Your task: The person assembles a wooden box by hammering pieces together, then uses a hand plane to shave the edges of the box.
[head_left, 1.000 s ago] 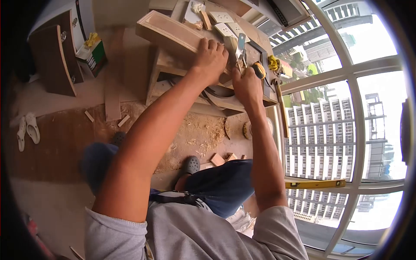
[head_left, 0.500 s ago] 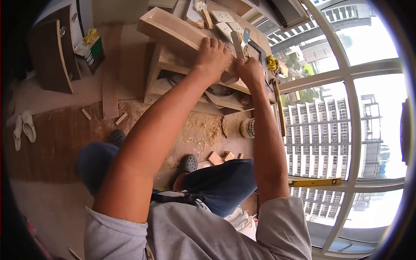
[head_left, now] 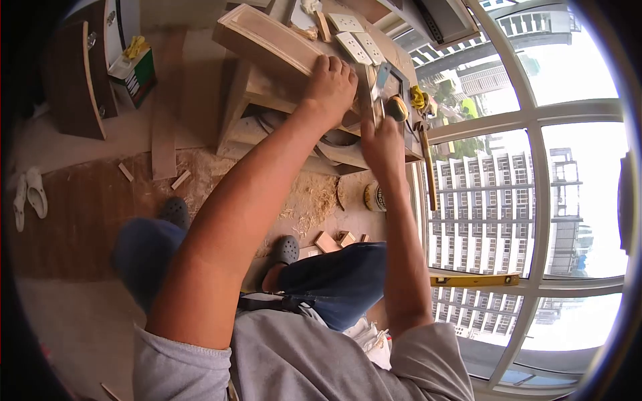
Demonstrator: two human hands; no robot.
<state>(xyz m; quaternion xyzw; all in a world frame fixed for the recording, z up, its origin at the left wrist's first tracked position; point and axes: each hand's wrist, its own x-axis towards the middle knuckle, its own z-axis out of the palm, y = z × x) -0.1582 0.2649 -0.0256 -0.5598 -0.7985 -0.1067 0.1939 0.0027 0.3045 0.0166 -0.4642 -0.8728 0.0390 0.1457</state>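
My left hand rests with bent fingers over the near edge of a long wooden drawer-like piece, gripping it on the workbench. My right hand, smeared by motion, is closed just beyond the drawer piece's right end. From it rises a flat metal scraper with a bluish blade; its handle is hidden in my fist. A rounded black and yellow object shows beside my right fingers. White socket plates lie behind my hands.
The wooden workbench has open shelves below. Wood shavings, offcuts and a tin are on the floor. A yellow spirit level lies by the windows at right. A green box stands at left.
My right hand has pulled back toward me with the scraper, and the black and yellow object now shows. My left hand stays on the drawer piece. The view has shifted slightly.
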